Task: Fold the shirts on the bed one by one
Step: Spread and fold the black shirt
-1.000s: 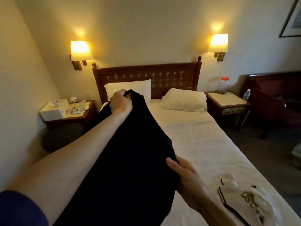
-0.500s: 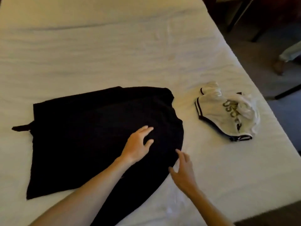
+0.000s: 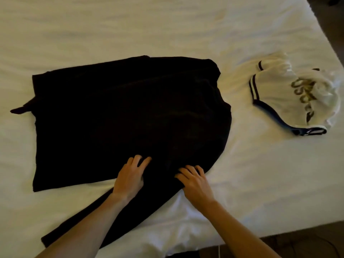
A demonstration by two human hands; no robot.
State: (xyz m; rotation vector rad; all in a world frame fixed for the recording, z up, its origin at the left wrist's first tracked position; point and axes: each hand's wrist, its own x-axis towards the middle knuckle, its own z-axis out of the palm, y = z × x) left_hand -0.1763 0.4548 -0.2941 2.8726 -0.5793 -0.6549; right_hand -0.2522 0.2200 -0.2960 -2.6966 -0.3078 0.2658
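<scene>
White sheet covers the bed (image 3: 167,25), which carries two shirts. One black shirt (image 3: 121,112) lies spread across the middle, its near part trailing toward the bed edge; one white shirt (image 3: 290,95) sits crumpled well apart on the right. Left hand (image 3: 130,175) and right hand (image 3: 195,181) press flat, fingers straight, on the near part. Smoothing seems in hand; next likely calls for gripping an edge to fold.

Shirt on the left (image 3: 121,112): plain black, no pattern.
Shirt to its right (image 3: 290,95): white, dark navy striped trim, gold lettering.
Bed sheet (image 3: 149,25): plain white, warm yellowish cast.
Floor beyond sheet (image 3: 297,243): dark brown.
</scene>
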